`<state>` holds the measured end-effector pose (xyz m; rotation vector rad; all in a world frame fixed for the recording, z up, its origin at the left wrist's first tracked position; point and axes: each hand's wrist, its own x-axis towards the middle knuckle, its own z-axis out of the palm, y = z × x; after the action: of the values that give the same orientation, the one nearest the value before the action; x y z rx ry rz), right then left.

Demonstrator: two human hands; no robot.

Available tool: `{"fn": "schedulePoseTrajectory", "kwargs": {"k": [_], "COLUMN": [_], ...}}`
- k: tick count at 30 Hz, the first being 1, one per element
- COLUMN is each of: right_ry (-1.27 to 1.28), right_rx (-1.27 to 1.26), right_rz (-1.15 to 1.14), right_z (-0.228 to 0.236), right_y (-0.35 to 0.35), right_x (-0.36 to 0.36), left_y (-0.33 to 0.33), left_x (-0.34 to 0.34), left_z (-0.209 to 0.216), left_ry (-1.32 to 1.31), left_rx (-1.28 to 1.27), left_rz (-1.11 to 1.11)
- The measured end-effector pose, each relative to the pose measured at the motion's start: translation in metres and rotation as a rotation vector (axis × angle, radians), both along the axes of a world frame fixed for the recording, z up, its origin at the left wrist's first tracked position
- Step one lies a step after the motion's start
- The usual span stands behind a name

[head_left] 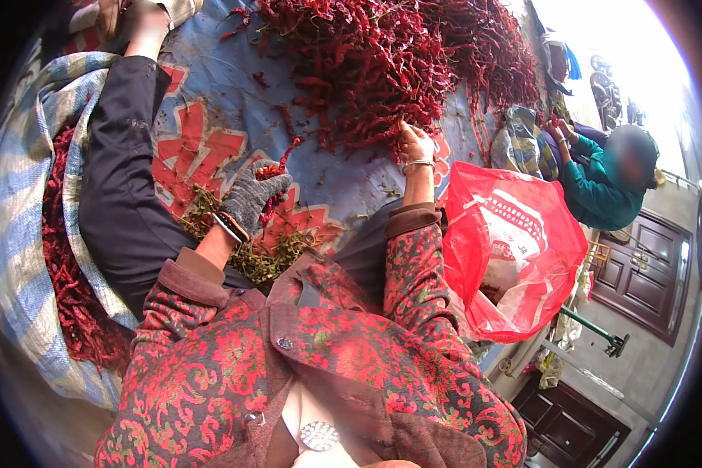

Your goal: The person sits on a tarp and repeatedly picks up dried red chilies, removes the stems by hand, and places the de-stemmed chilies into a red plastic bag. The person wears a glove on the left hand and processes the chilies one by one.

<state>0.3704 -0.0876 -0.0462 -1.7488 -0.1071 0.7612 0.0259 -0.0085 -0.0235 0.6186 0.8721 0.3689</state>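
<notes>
My left hand point(256, 193), in a grey knitted glove, is closed around a small bunch of dried red chili peppers point(273, 204); their ends stick out above and below the fingers. Bare and wearing a bracelet, my right hand point(416, 145) reaches to the near edge of a large heap of dried red chilies point(359, 66). Its fingers are pinched together on a chili there, partly lost among the others. Dry green-brown stems and leaves point(269, 257) lie below the gloved hand, between my legs.
A blue sheet with red print point(312, 168) covers the ground. To the left, a blue-and-white woven sack point(23, 234) holds more chilies point(74, 288). A red plastic bag point(464, 226) stands open at my right. Farther right sits another person in green point(604, 187), beside a checked sack point(519, 144).
</notes>
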Motion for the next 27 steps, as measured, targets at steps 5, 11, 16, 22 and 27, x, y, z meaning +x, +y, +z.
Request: {"fn": "schedulePoseTrajectory", "kwargs": {"k": [5,11,16,22,27], "right_ry": [-0.210,-0.476,-0.375,-0.322,-0.151], "right_rx": [-0.168,-0.456,-0.573,-0.538,-0.261], "right_rz": [0.059,0.169,0.146,0.160,0.165], "right_z": [0.001,0.007,-0.002,-0.023,0.027], "right_y": [0.008,0.023,0.035,0.043,0.032], "right_x": [0.006,0.005,0.018,0.035,0.000], "left_y": [0.000,0.001,0.000,-0.001,-0.001], "left_x": [0.000,0.000,0.000,0.004,0.000], "left_z": [0.003,0.004,-0.001,-0.001,-0.002], "left_ry": [0.062,0.077,0.097,0.130,0.044], "left_rx": [0.045,0.064,0.069,0.051,0.104], "left_rz": [-0.010,-0.037,-0.043,-0.051,0.049]}}
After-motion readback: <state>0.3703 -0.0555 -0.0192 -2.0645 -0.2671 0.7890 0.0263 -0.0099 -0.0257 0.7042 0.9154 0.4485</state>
